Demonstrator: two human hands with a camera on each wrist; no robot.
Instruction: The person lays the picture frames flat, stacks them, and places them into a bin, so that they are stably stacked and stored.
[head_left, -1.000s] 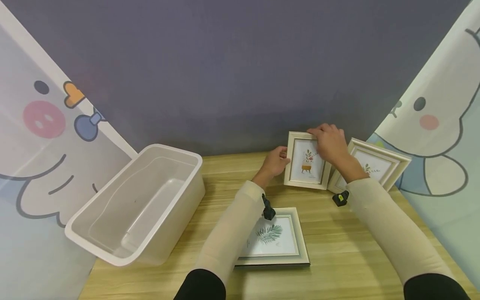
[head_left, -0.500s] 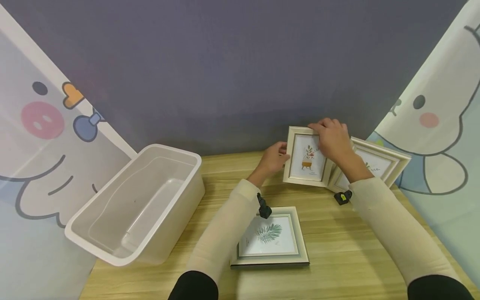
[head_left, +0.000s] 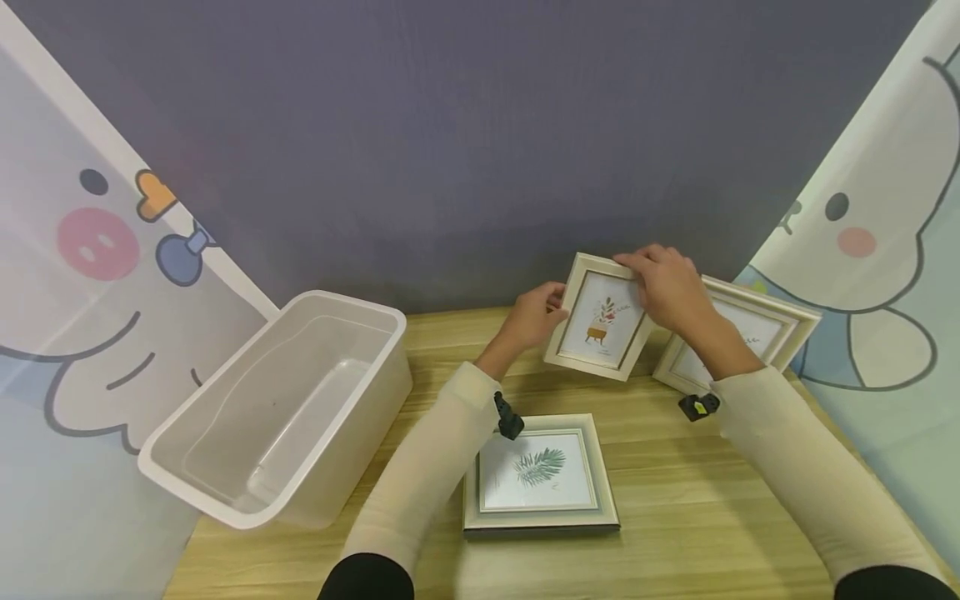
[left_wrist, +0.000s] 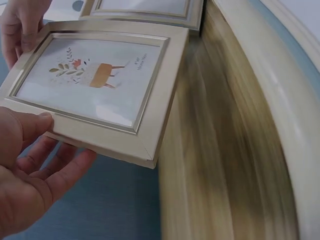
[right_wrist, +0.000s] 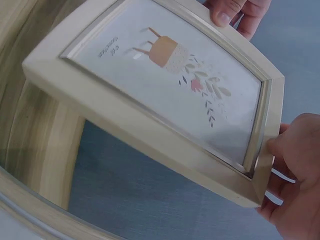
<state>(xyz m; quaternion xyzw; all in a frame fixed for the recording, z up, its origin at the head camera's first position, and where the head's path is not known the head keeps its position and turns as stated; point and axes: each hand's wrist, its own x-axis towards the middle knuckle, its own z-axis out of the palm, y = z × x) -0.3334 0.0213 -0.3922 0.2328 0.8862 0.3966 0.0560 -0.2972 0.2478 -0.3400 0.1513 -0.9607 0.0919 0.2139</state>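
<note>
A cream picture frame (head_left: 602,321) with a potted-plant print hangs tilted near the back wall, apart from the table in the left wrist view. My left hand (head_left: 531,320) pinches its left edge; the thumb (left_wrist: 37,122) lies on the front and the fingers go behind. At the upper right corner, my right hand (head_left: 670,287) grips the same frame, as the right wrist view also shows. Just right of it, a second cream frame (head_left: 791,329) leans back, partly hidden by my right hand and forearm. Nearer me, a frame with a green leaf print (head_left: 536,471) lies face up.
On the left of the wooden table (head_left: 675,492) stands a deep white plastic bin (head_left: 360,400), seen with nothing in it. A dark grey wall (head_left: 450,167) closes off the back. Cartoon panels flank both sides.
The held frame has tilted clockwise, its lower end swinging left and away from the leaning frame. Both hands keep hold of it; my left hand has moved slightly left.
</note>
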